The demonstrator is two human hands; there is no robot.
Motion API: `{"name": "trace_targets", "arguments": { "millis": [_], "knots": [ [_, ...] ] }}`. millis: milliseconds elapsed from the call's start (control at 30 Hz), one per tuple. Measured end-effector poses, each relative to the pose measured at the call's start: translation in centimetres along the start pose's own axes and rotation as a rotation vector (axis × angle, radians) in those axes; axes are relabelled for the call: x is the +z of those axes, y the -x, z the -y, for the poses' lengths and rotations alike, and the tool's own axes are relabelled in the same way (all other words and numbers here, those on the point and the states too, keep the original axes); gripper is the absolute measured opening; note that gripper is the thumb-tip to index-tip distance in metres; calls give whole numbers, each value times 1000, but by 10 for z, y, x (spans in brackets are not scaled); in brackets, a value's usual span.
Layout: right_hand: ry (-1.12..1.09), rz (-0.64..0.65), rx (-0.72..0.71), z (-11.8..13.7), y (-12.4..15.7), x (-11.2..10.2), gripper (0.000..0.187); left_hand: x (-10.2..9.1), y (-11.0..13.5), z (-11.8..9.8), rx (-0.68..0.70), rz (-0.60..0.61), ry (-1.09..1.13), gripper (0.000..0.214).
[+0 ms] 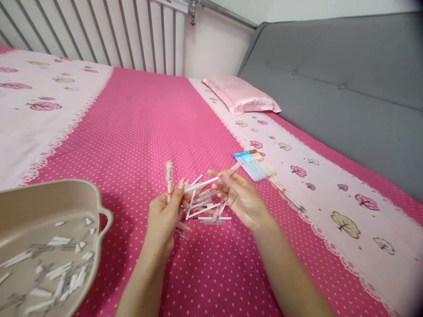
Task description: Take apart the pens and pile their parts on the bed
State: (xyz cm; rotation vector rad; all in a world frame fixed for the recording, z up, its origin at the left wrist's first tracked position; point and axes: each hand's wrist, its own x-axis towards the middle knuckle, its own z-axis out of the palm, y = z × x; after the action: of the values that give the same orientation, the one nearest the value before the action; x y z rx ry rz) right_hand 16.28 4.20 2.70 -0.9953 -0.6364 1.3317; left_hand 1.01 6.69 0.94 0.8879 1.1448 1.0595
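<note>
My left hand is closed, its thumb and finger pinching a slim white pen tube that points right. A clear pinkish pen barrel with a printed label sticks up from the same hand. My right hand is partly curled near the white tube's far end, and a translucent pink pen piece juts out between its fingers. Below both hands lies a loose pile of pen parts, white tubes and clear pink pieces, partly hidden by the left hand.
Blue and peach pens lie in a row to the right, with several thin pens beside them. A beige basin at the left holds small white and grey pieces. Beyond are a pink pillow, grey headboard and white radiator.
</note>
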Motion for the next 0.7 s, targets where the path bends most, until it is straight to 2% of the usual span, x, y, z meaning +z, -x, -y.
{"name": "trace_targets", "arguments": {
  "millis": [100, 167, 333, 400, 467, 567, 700],
  "knots": [
    [-24, -11, 4, -3, -1, 1, 15, 0, 0, 0, -33, 37, -32, 41],
    [-40, -68, -43, 1, -4, -5, 13, -2, -1, 0, -37, 25, -43, 41],
    [-78, -311, -238, 23, -9, -29, 16, -8, -8, 5, 63, -164, -35, 32],
    [-84, -350, -250, 28, -9, -34, 18, -9, -9, 7, 88, -205, -42, 25],
    [-65, -308, -187, 27, -9, -33, 19, -8, -10, 8, 75, -185, -43, 25],
    [-34, -190, -69, 20, -7, -25, 20, -4, -9, 10, 39, -87, -72, 32],
    [70, 41, -17, 7, -2, -10, 22, -4, -9, 15, 50, 57, -164, 38]
  ]
}}
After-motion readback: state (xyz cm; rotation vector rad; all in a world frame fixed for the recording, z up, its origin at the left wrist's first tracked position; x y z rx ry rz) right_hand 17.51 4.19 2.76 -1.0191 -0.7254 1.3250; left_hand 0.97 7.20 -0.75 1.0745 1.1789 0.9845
